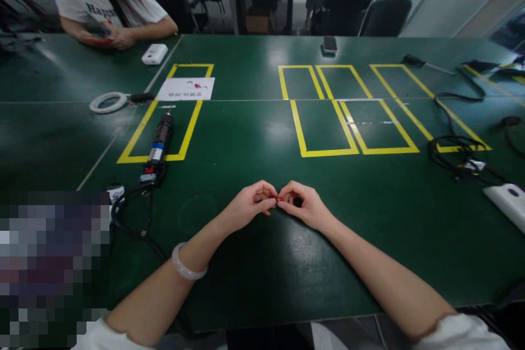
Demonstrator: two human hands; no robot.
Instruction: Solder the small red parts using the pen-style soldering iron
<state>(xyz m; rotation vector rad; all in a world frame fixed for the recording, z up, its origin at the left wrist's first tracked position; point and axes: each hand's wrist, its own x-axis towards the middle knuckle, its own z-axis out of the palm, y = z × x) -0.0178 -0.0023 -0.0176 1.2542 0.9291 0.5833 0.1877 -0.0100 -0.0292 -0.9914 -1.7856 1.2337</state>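
Observation:
My left hand and my right hand meet fingertip to fingertip low over the green table, near its front edge. Both are closed in a pinch on a tiny red and grey part held between them; it is too small to name. A pale bangle sits on my left wrist. A cylindrical black and silver tool with a cable lies to the left inside a yellow taped rectangle.
Several yellow taped boxes mark the table's middle and right. A white paper, tape ring, white box, phone, black cables and a white device lie around. Another person sits at far left.

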